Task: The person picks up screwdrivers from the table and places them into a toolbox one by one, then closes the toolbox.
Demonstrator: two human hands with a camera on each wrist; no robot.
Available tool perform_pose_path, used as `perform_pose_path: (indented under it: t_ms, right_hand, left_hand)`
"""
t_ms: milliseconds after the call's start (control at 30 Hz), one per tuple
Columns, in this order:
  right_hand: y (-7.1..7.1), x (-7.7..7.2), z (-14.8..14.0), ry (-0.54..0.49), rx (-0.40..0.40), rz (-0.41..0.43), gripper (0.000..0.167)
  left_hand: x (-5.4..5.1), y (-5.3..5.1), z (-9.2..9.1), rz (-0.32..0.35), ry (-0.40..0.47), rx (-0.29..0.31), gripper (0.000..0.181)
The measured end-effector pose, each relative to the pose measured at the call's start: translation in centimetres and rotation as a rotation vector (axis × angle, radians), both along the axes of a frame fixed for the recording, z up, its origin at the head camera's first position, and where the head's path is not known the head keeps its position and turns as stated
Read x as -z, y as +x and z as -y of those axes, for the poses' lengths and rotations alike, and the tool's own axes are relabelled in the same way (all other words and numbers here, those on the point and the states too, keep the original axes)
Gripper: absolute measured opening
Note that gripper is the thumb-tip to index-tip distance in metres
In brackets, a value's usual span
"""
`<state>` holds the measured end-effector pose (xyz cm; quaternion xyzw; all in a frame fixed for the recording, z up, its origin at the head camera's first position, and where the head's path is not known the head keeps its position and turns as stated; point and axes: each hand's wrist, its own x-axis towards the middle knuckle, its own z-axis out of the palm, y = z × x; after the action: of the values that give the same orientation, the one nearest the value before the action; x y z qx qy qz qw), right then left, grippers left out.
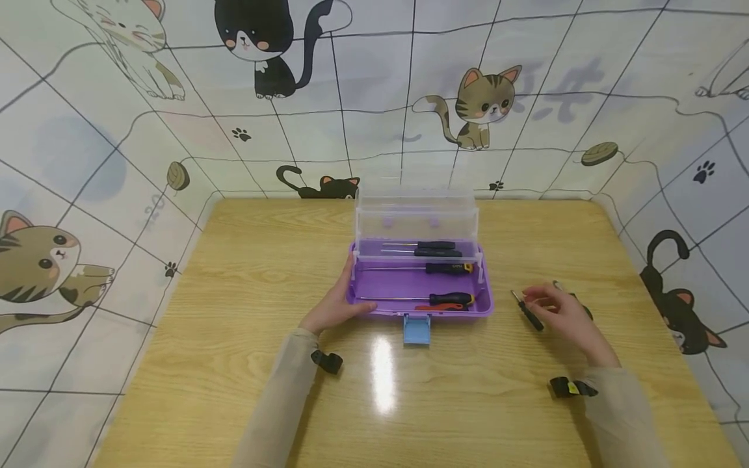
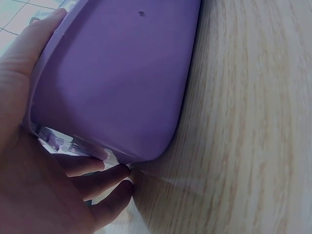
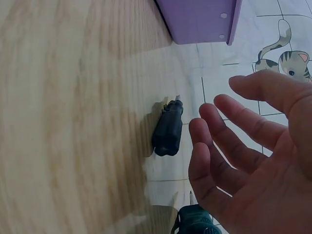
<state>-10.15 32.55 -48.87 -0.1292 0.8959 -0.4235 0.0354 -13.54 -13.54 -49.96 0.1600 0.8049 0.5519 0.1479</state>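
My left hand (image 1: 336,304) grips the left end of a purple toolbox (image 1: 386,283), its thumb over the front rim and its fingers along the end wall. The toolbox's clear lid (image 1: 417,224) stands raised. Inside lie several screwdrivers, among them one with a black and yellow handle (image 1: 450,299), and a red-handled tool (image 1: 441,307) by the front wall. To the right, my right hand (image 1: 562,315) hovers with loosely bent fingers, holding nothing. Just beside its fingertips a short black screwdriver (image 3: 168,129) lies on the table. A dark green screwdriver handle (image 3: 195,222) shows partly below that hand.
A blue latch (image 1: 417,330) hangs down from the toolbox's front edge. All of this sits on a wood-grain table (image 1: 468,390). Cat-patterned wall covering (image 1: 374,130) surrounds the table at the back and both sides.
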Motion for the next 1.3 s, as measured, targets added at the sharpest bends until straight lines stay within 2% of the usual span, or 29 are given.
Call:
perform_pose_path:
  t_ms: [167, 500, 700, 967, 1000, 1233, 1300]
  right_hand:
    - [0.3, 0.3, -0.3, 0.041, 0.052, 0.055, 0.031]
    - [0.7, 0.9, -0.4, 0.057, 0.075, 0.097, 0.033]
    - [1.0, 1.5, -0.3, 0.045, 0.087, 0.093, 0.032]
    - [1.1, 2.1, -0.1, 0.033, 0.105, 0.083, 0.036]
    - [1.1, 2.1, -0.1, 0.034, 0.107, 0.083, 0.036]
    - [0.8, 2.4, 0.2, 0.064, 0.125, 0.055, 0.033]
    - [0.8, 2.3, 0.2, 0.078, 0.126, 0.047, 0.031]
  left_hand:
    - [-0.1, -0.1, -0.1, -0.001, -0.012, -0.003, 0.118]
    - [0.0, 0.0, 0.0, -0.005, -0.019, -0.004, 0.117]
    - [-0.1, 0.0, 0.0, 0.010, -0.020, -0.001, 0.118]
    - [-0.1, 0.1, -0.1, -0.010, -0.020, -0.005, 0.117]
    - [-0.3, 0.1, -0.1, -0.001, -0.021, -0.005, 0.117]
    - [-3.8, 1.2, -0.5, 0.033, -0.008, 0.015, 0.112]
    - [-3.8, 1.3, -0.5, 0.031, 0.004, 0.015, 0.112]
